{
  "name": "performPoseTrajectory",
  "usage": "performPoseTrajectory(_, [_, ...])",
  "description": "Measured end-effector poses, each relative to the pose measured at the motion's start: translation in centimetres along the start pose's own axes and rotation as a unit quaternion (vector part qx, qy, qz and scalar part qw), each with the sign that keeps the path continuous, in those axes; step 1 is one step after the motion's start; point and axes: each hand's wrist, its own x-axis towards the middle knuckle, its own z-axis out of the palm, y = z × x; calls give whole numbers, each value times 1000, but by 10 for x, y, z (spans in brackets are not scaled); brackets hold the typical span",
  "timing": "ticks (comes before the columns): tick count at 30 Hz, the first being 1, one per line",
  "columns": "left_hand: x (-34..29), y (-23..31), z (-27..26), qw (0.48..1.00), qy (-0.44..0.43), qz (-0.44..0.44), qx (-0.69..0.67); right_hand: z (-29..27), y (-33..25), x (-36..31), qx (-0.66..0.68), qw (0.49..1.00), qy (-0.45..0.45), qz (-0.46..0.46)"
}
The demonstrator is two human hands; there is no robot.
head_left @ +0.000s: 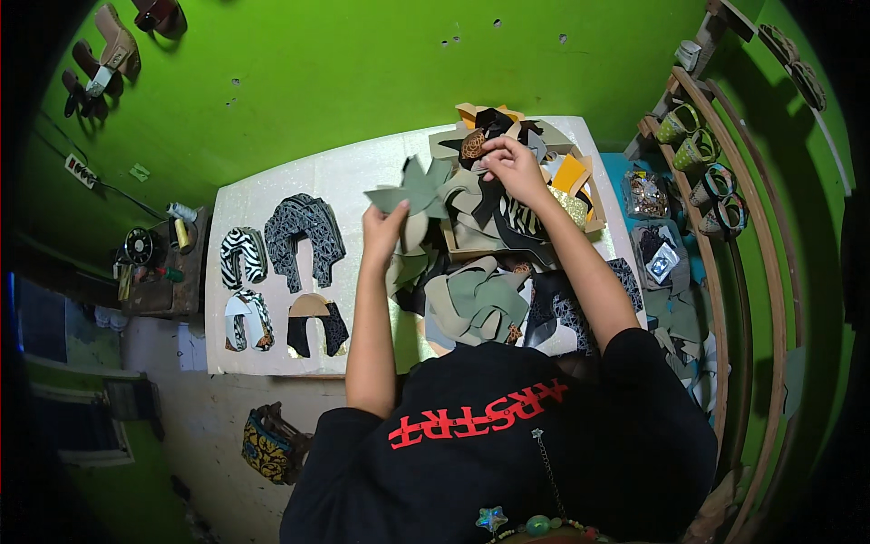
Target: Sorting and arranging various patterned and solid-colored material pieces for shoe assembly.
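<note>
My left hand (384, 232) is closed on a bunch of grey-green cut material pieces (419, 189), raised at the left of an open cardboard box (467, 257). The pieces have pointed ends that fan out. Over the box, my right hand (513, 170) has its fingers curled in a pinch beside a leopard-print scrap (473, 145); what lies between the fingertips, if anything, is too small to tell. Black, zebra-print, orange and glittery gold scraps (571, 207) fill the box. In front of it lies a heap of grey-green pieces (480, 299).
On the white table (362, 172), zebra-print U-shaped pieces (243, 257), a taller dark patterned stack (304, 238) and two smaller stacks stand at the left. A wooden rack with sandals (696, 150) is at the right. A small side table (163, 290) holds thread spools.
</note>
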Motion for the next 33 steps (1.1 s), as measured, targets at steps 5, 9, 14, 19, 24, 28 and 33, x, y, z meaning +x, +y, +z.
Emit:
performPoseTrajectory(5, [0, -43, -42, 991, 65, -72, 89, -15, 30, 0, -312, 944, -89, -63])
performPoseTrajectory(9, [3, -92, -48, 921, 147, -136, 336, 7, 40, -8, -453, 875, -161, -49])
performPoseTrajectory(14, [-11, -66, -4, 912, 149, -132, 359, 18, 44, -5, -555, 820, -140, -20])
performPoseTrajectory(19, [-8, -56, 14, 933, 110, 56, 337, 16, 26, 7, -535, 828, -163, 27])
performPoseTrajectory(24, [-3, -33, 33, 933, 35, 198, 299, -2, -13, 10, -498, 858, -98, -76])
performPoseTrajectory(28, [-1, -21, 39, 936, 30, 197, 290, -13, -48, 15, -492, 841, -102, -202])
performPoseTrajectory(33, [1, -19, 43, 951, 16, 199, 237, -24, -72, 11, -402, 879, -74, -245])
